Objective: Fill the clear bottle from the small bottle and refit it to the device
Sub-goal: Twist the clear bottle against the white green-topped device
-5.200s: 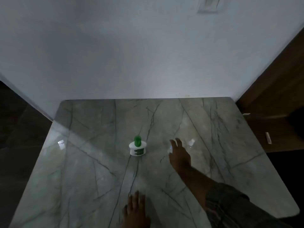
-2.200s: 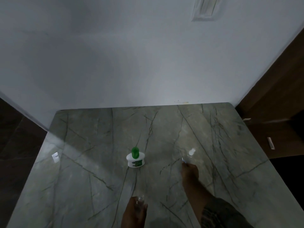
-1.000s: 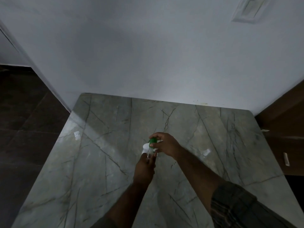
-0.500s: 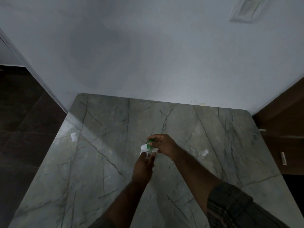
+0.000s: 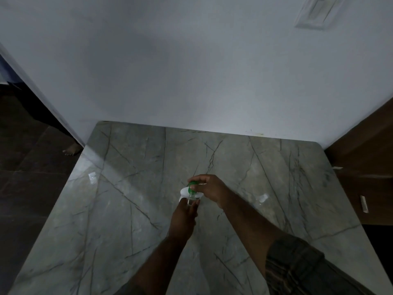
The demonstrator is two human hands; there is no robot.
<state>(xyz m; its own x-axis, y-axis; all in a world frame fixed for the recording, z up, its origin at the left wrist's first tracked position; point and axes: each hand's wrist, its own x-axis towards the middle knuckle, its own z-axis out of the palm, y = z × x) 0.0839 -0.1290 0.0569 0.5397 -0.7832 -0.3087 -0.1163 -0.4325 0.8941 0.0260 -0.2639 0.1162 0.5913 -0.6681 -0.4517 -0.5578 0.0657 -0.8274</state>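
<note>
The white device (image 5: 184, 191) with a green top (image 5: 192, 185) is held just above the middle of the marble table (image 5: 127, 209). My right hand (image 5: 210, 188) grips it from the right, fingers curled over the green top. My left hand (image 5: 183, 219) holds the clear bottle (image 5: 190, 201) upright from below, its neck up against the underside of the device. Most of the clear bottle is hidden by my fingers. The small bottle (image 5: 262, 198) lies on the table to the right, apart from both hands.
The table stands against a white wall with a switch plate (image 5: 316, 12) high up. A brown wooden door or cabinet (image 5: 365, 167) borders the right side. Dark floor lies to the left, where a person's foot (image 5: 72, 149) shows.
My right hand left the small bottle on the table and took hold of the device. My left hand brought the clear bottle up under it. Over the last second both hands barely moved.
</note>
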